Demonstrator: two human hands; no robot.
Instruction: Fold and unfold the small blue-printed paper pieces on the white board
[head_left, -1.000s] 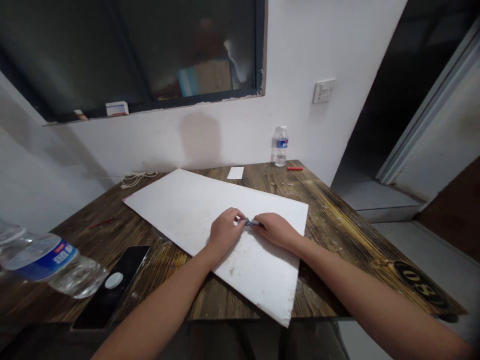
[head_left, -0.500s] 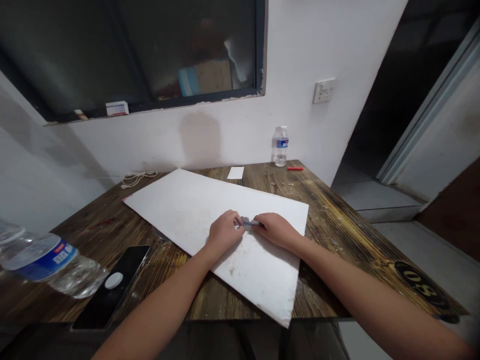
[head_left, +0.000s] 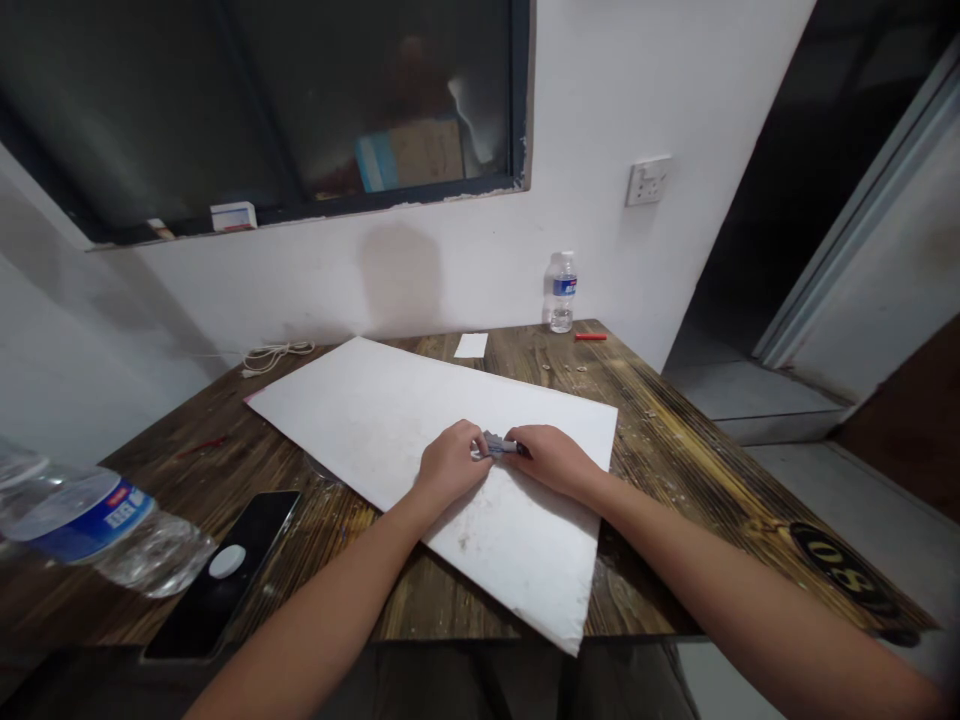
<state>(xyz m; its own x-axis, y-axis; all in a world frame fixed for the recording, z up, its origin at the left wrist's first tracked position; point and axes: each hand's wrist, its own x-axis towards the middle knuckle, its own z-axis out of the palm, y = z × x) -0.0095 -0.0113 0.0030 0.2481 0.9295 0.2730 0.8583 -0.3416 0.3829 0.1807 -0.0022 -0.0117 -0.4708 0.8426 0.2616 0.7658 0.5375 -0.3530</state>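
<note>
Near the middle of a large white board point(head_left: 390, 410), two hands work together over one small object. The left hand point(head_left: 452, 463) is curled, its fingers closed around one end of a short grey pen-like object point(head_left: 501, 446), while the right hand point(head_left: 551, 462) is nearly closed, its fingertips pinching the other end. The object sits just above the board, and its exact kind is too small to tell. Both hands rest on the board, which lies at an angle on a wooden tabletop point(head_left: 675, 500), with one corner jutting past the near edge.

Two plastic water bottles are in view: one stands upright by the wall point(head_left: 562, 293), and the other lies at the lower left point(head_left: 97, 525), beside a black phone point(head_left: 217, 570) with one white disc point(head_left: 227, 561) on it. Beyond the board are one small white paper slip point(head_left: 471, 346), one red stick point(head_left: 590, 336), and one coiled white cable point(head_left: 274, 355). One thin red item point(head_left: 206, 443) lies left of the board. Above, the wall holds one white socket point(head_left: 648, 181).
</note>
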